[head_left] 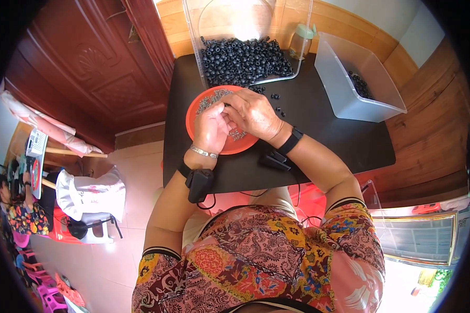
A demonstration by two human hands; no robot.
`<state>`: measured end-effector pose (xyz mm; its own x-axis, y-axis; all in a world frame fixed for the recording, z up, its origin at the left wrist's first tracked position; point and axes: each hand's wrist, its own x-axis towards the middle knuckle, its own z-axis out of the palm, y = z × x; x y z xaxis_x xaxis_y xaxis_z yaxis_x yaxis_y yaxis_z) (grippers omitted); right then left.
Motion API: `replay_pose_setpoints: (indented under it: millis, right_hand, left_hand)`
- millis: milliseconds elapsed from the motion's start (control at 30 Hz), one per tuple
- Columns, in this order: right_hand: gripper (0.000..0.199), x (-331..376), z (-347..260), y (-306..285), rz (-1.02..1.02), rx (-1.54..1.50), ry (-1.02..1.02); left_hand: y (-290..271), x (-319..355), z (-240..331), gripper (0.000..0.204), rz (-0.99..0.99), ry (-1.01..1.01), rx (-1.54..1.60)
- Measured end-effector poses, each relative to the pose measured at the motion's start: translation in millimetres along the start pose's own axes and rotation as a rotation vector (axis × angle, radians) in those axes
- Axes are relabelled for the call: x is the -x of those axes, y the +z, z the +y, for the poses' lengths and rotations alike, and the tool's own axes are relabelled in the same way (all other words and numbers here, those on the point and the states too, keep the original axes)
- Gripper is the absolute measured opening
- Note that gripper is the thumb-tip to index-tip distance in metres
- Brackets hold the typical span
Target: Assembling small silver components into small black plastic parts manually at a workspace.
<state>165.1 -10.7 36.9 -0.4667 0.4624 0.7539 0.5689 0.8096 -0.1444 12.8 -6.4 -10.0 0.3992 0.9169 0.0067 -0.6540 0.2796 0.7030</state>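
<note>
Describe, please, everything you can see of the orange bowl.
The orange bowl is round, smooth and plastic-looking. It sits upright on the dark table, toward its left side, before the clear bin of black pieces. Small grey pieces lie inside. The left hand and right hand hide its middle; whether either touches it is unclear.

Observed left of and beyond the fingers [238, 104]: dark red carved door [78, 68]. Noted lower left of the fingers: white bag or cloth [83, 188] with red print; farther off, pink stools [49, 298]. Recorded beyond and right of the fingers: jar [298, 46] with pale green lid [305, 32]. Logged lower right: gilt-edged panel [418, 237].
</note>
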Motion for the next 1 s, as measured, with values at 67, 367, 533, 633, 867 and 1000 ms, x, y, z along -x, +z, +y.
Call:
replay_pose_setpoints:
  millis: [67, 367, 533, 633, 867, 1000]
  right_hand:
    - [0.024, -3, 1, -5, 0.002, 0.021, 0.011]
    - [0.025, -11, 91, -135, 0.726, 0.830, 0.253]
    - [0.022, -9, 83, -126, 0.569, 0.853, 0.241]
    - [0.013, -9, 79, -97, 0.342, 0.522, 0.233]
    - [0.035, 13, 109, -16, -0.032, 0.172, 0.154]
    - [0.052, -14, 120, 1, -0.227, 0.221, 0.052]
  left_hand:
    - [7, 0, 1, 0.025, 0.086, 0.038, -0.049]
    - [15, 3, 14, 0.026, 0.181, 0.012, -0.156]
    - [5, 2, 13, 0.029, 0.147, -0.012, -0.176]
    - [5, 1, 14, 0.029, 0.143, -0.010, -0.190]
    - [4, 0, 13, 0.028, 0.174, -0.028, -0.199]
    - [0, 0, 14, 0.027, 0.160, -0.037, -0.186]
